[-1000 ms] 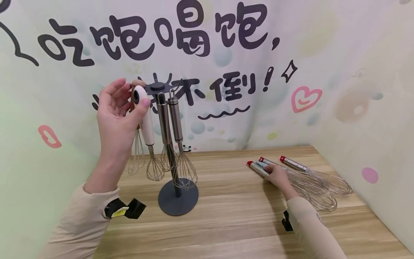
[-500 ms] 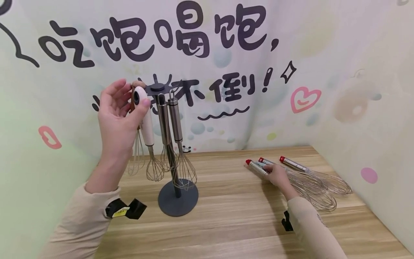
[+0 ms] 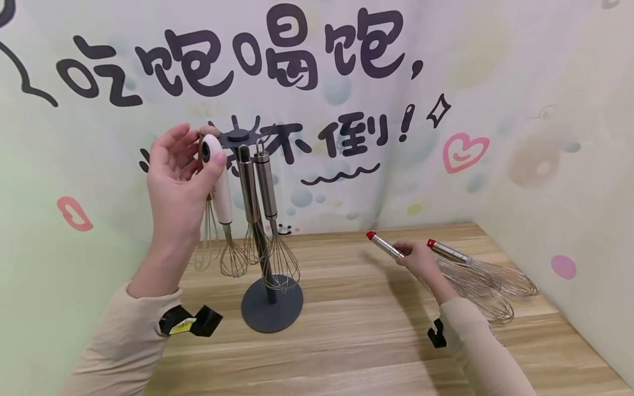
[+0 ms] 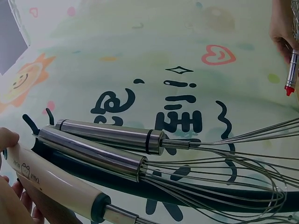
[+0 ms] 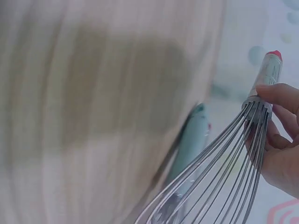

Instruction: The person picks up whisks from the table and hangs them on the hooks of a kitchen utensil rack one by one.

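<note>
My left hand (image 3: 173, 176) pinches the top of a white-handled whisk (image 3: 223, 203) at the upper left of a dark whisk stand (image 3: 272, 316). A brown-handled whisk lies behind it, its wires (image 3: 207, 242) hanging below; whether my fingers also grip that handle, I cannot tell. Two steel-handled whisks, the nearer one (image 3: 267, 187) included, hang beside it. Over at the right, my right hand (image 3: 421, 263) holds a red-tipped steel whisk (image 5: 268, 72) by its handle near the wires. That whisk is raised above the table, its red tip pointing left and away.
On the wooden table (image 3: 356, 330) at the right lies another red-tipped whisk (image 3: 453, 252). A pale blue-green handle (image 5: 191, 140) shows near my right hand in the right wrist view. A printed curtain (image 3: 346, 192) closes off the back and sides.
My right hand has lifted the red-tipped whisk off the table and moved slightly up and left with it. My left hand keeps its hold at the stand.
</note>
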Tool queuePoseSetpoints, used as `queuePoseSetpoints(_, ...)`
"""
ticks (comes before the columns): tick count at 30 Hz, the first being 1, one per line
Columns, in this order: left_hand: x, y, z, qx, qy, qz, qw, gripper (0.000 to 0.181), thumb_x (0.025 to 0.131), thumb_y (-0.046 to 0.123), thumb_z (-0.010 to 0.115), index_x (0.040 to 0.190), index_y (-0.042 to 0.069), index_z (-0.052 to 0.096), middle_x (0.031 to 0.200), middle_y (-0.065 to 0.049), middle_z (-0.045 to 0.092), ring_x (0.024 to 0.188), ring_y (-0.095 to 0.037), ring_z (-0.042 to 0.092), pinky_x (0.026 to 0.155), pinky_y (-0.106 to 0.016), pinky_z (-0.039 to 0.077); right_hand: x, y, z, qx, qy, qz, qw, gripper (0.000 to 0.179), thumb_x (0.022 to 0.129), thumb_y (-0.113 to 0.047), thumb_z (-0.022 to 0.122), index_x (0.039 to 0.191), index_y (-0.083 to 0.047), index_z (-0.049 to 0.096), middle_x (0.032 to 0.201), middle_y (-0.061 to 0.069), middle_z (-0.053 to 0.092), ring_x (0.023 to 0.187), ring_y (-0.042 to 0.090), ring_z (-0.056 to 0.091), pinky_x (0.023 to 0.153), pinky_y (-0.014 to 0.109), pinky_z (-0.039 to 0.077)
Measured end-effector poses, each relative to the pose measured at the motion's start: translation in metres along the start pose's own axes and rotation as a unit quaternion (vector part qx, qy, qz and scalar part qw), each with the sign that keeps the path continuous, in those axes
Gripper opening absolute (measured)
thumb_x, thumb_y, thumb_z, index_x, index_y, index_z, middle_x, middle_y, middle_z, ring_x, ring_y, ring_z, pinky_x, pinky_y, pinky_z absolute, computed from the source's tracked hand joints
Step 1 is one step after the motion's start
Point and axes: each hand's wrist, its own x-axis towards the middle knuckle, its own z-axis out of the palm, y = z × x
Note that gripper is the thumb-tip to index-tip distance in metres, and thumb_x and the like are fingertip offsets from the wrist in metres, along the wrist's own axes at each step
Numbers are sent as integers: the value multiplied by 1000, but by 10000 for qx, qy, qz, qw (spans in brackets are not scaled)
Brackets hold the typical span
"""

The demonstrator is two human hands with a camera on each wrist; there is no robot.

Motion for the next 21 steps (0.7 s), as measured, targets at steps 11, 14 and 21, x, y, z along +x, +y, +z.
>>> queuePoseSetpoints(11, 0, 1, -2, 68, 33, -85, 9999, 49, 82, -1, 67, 127, 11, 49, 119, 0, 53, 115, -15, 50, 92, -17, 42, -1, -38, -14, 590, -47, -50, 9982, 42, 85, -2, 63, 127, 3, 58, 118, 26, 64, 96, 26, 63, 71, 23, 51)
queuePoseSetpoints(14, 0, 1, -3, 117, 26, -90, 9999, 49, 83, 1, 67, 128, 11, 49, 120, 0, 53, 116, -15, 50, 93, -17, 41, -3, -51, -18, 784, -63, -127, 9968, 43, 85, -1, 62, 128, 3, 56, 121, 26, 63, 100, 26, 62, 75, 23, 52)
queuePoseSetpoints(21, 2, 1, -4, 145, 16, -71, 9999, 49, 83, 2, 67, 128, 12, 48, 120, 0, 54, 116, -14, 50, 93, -17, 41, -6, -77, -27, 1048, -187, -204, 9941, 45, 88, -4, 64, 132, 1, 54, 126, 25, 60, 97, 20, 61, 70, 19, 51)
